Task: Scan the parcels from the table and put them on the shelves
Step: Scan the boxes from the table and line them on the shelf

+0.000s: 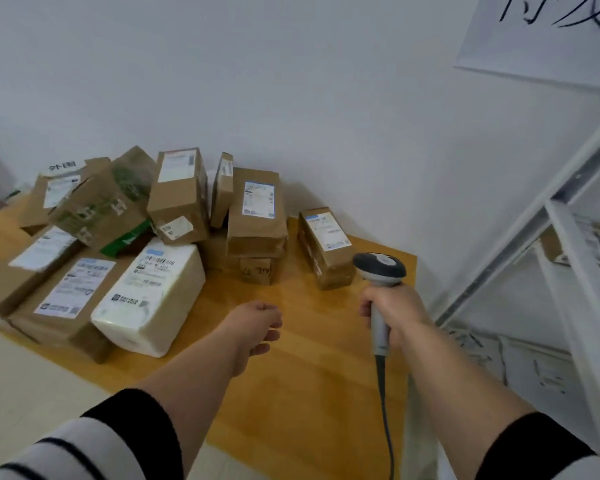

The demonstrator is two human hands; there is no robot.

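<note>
Parcels (146, 237) crowded the wooden table (291, 393) from nine to twelve o'clock, a white parcel (149, 296) nearest. The left hand (257, 327) hovered at centre, fingers loosely curled, holding nothing. At three o'clock, the right hand (392, 310) gripped the scanner (380, 271) beside the shelves (565, 237).

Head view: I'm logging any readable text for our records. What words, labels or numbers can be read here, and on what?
Wall sheet: large handwritten characters, cut off by the frame edge, not readable.
Far-left white label: upside-down print, roughly "外围", uncertain.
Brown box: green print, blurred.
Low carton: dark letters, blurred.
Shipping labels on white parcel and small box: too small to read.
</note>
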